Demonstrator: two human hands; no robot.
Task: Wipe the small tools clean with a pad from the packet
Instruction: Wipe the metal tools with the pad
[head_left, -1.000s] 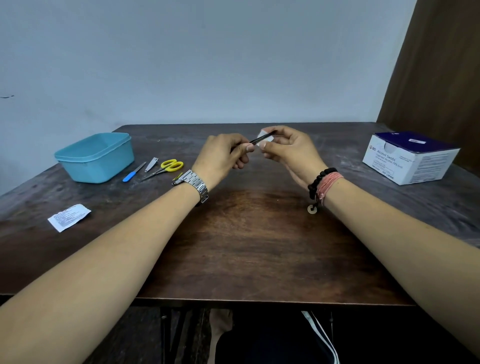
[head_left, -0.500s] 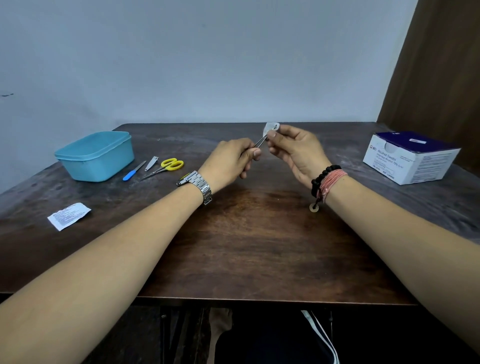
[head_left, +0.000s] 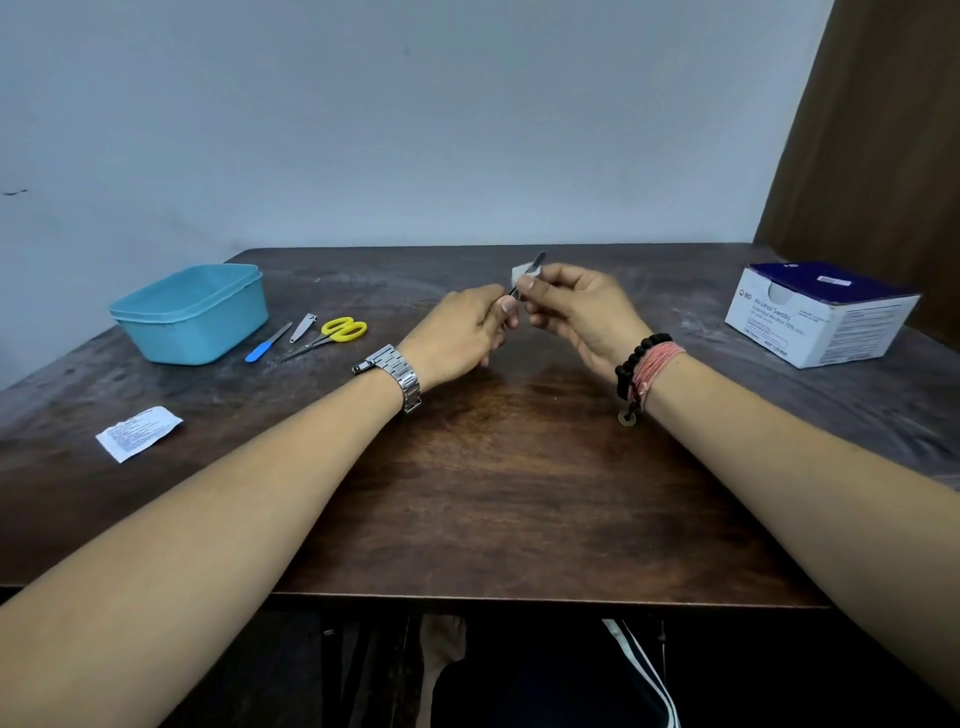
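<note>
Left hand pinches slim tool — right hand pinches pad.

A dark wooden table bore a blue tub, nail file, clippers, yellow scissors, torn packet and swab box.

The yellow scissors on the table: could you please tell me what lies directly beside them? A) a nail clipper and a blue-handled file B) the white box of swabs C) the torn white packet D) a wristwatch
A: the yellow scissors lie right next to the nail clipper and the blue-handled file, just right of the blue tub.
</note>
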